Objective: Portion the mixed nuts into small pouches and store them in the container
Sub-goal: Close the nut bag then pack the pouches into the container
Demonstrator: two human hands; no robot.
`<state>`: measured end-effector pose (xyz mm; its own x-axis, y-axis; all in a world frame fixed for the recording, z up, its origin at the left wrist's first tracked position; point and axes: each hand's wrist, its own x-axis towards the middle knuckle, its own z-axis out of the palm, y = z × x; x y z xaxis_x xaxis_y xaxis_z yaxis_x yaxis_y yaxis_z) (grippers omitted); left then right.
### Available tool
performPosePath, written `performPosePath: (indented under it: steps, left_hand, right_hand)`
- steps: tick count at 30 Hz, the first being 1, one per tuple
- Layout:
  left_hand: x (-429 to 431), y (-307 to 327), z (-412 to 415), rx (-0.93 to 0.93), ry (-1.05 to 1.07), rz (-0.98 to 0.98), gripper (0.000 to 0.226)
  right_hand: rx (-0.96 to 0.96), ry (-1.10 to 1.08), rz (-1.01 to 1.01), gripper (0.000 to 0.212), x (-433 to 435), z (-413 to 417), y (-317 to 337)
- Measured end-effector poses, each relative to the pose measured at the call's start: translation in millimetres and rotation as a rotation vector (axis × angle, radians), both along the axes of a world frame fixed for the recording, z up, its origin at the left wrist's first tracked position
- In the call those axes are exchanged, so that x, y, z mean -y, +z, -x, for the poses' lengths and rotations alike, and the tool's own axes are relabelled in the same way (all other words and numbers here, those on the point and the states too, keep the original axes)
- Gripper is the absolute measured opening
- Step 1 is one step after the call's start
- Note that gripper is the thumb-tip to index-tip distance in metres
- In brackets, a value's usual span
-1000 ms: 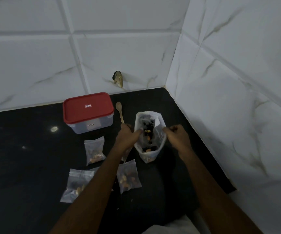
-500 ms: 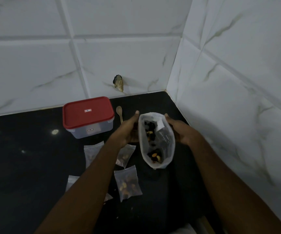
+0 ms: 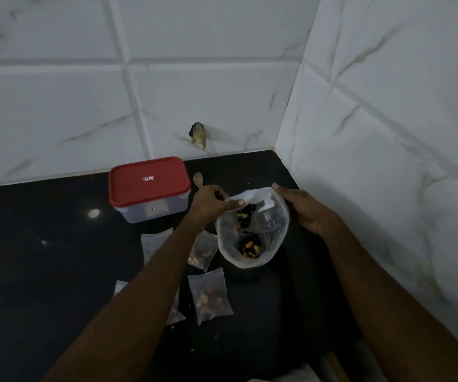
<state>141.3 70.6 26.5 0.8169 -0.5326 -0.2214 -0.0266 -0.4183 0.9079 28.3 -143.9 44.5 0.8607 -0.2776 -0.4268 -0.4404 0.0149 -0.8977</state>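
Note:
A large translucent bag of mixed nuts is held tilted above the black counter, its mouth wide. My left hand pinches the bag's left rim between thumb and fingers. My right hand holds the right rim and side. Nuts lie at the bag's bottom. Several small filled pouches lie on the counter: one in front of the bag, one under my left wrist, another to the left. A clear container with a red lid, closed, stands at the back left.
A wooden spoon lies between the container and my left hand. White tiled walls meet in a corner at the back right. A chipped hole marks the back wall. The counter's front edge runs near my body.
Both hands lifted the nut bag off the counter, tilted it and spread its mouth wider. My left thumb now pinches over the rim.

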Motion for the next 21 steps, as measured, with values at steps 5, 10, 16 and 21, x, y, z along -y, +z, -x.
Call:
performPosePath:
  steps: [5, 10, 16, 21]
  left_hand:
    - [-12, 10, 2, -0.166, -0.122, 0.098, 0.020]
    - [-33, 11, -2, -0.595, -0.351, 0.185, 0.044]
    - [-21, 6, 2, -0.089, -0.042, 0.023, 0.020]
    - [-5, -2, 11, 0.366, 0.162, -0.058, 0.019]
  right_hand:
    - [-0.017, 0.028, -0.035, 0.045, 2, -1, 7]
    - [0.017, 0.053, 0.182, 0.013, 1, -6, 5]
    - [0.223, 0.083, 0.890, 0.014, -1, -14, -5]
    - [0.260, 0.036, 0.874, 0.017, -13, -13, -14]
